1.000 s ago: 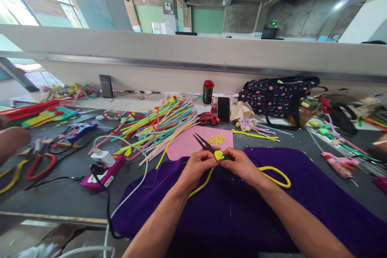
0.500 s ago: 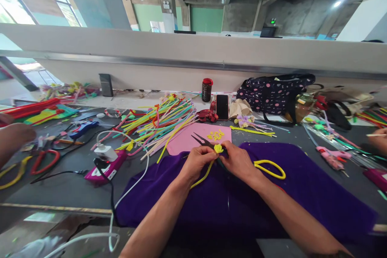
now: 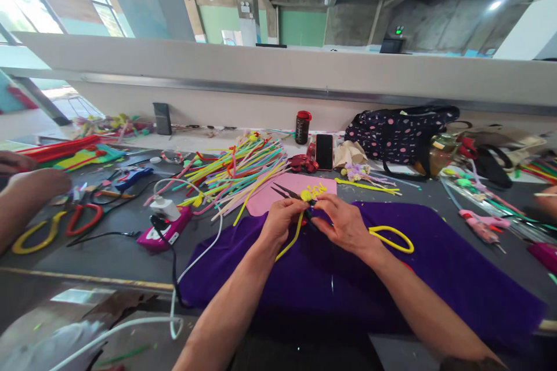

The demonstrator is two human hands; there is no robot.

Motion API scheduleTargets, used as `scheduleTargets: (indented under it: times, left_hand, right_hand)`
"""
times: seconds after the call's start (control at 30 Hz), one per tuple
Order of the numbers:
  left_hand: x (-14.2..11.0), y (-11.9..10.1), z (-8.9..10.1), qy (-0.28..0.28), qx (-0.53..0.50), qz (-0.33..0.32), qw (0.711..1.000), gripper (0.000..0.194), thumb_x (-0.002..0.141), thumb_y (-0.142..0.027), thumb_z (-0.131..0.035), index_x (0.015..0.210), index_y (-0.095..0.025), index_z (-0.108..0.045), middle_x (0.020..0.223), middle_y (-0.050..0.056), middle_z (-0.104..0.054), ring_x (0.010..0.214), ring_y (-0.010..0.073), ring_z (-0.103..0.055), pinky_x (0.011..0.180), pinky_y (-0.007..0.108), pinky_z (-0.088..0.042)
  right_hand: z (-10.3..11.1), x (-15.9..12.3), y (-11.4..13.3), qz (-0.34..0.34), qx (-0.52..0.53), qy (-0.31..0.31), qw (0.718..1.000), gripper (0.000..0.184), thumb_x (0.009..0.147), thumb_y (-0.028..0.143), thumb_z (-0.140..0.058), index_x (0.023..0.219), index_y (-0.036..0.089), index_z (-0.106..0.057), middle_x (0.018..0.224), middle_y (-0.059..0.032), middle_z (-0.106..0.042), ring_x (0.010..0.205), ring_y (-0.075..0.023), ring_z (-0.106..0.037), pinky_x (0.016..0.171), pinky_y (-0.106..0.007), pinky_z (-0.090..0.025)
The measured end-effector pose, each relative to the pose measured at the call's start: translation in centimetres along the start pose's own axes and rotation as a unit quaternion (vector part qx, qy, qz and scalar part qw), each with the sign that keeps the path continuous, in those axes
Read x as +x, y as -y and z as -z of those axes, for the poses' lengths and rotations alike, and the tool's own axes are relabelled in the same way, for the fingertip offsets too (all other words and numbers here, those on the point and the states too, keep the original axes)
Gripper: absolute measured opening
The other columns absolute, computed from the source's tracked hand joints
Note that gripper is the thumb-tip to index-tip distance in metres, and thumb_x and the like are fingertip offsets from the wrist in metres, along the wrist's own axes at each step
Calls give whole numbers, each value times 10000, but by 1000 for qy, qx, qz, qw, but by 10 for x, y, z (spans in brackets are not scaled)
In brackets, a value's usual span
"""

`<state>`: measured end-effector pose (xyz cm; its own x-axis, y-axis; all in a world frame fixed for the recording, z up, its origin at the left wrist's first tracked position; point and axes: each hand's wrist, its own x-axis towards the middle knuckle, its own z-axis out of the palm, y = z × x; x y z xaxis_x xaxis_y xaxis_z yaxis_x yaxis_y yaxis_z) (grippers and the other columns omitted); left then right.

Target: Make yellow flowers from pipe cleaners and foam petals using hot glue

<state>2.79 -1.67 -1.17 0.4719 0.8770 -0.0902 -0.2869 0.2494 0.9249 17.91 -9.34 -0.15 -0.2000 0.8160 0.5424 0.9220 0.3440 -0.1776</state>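
My left hand (image 3: 284,219) is closed in a pinch on a small yellow pipe-cleaner flower (image 3: 306,195), with a yellow stem (image 3: 290,245) trailing below it. My right hand (image 3: 346,221) is curled just right of the flower, around the handles of black needle-nose pliers (image 3: 285,190); the handles are partly hidden. The slim jaws stand apart and point to the upper left, beyond my left fingers. Small curled yellow pieces (image 3: 318,188) lie on a pink sheet (image 3: 261,197) behind the flower. Right of my right hand is a looped yellow pipe cleaner (image 3: 394,237).
A purple cloth (image 3: 418,278) covers the table front. Behind lie a heap of coloured pipe cleaners (image 3: 243,171), a phone (image 3: 324,152), a bottle (image 3: 303,127) and a patterned bag (image 3: 387,136). Left are a power strip (image 3: 167,232) with cables, scissors (image 3: 85,217) and another person's hand (image 3: 47,182).
My right fingers have spread a little away from the flower, and the pliers' handles show more between my hands. The whole view has shifted slightly. The other person's arm at left has come further into view.
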Motion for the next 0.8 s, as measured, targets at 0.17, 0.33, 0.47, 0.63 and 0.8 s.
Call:
scheduleTargets:
  times: [0.17,0.33,0.47,0.63,0.8]
  left_hand:
    - [0,1,-4,-10,-12,3,1000,158,539,-227,-727,581,-117,-621,516,-15,-568,433,73,-495,440,191,-391]
    - [-7,-4,-4,15,-32,6,999,148,572,-212,-722,571,-125,-602,578,-5,-605,493,74,-540,507,190,-446]
    - [-11,-21,13,17,-11,-11,1000,155,616,-248,-703,628,-125,-611,857,67,-672,627,129,-616,541,226,-494]
    - [-2,-42,26,2,90,-77,993,159,660,-277,-652,649,-125,-607,612,24,-642,374,59,-494,364,167,-370]
    - [8,-32,26,-51,157,-90,982,140,668,-282,-619,646,-145,-603,438,-34,-538,346,70,-472,360,172,-364]
  right_hand:
    - [-4,0,18,-47,-132,50,989,337,739,320,-595,1037,165,-568,1232,-157,-471,1013,-301,-493,832,-420,-409]
    - [-6,4,7,-83,-92,62,990,231,737,290,-554,937,196,-619,1106,-107,-522,961,-262,-505,802,-371,-414]
    - [13,-3,-25,-149,62,71,984,120,733,249,-529,807,200,-609,978,-49,-536,866,-197,-543,754,-300,-436]
    - [38,-24,-47,-105,234,121,959,109,768,223,-492,742,185,-591,1016,-53,-513,946,-197,-526,790,-279,-428]
    - [34,-39,-39,-102,213,137,962,71,721,170,-531,721,194,-598,1084,-72,-491,964,-214,-535,797,-297,-439]
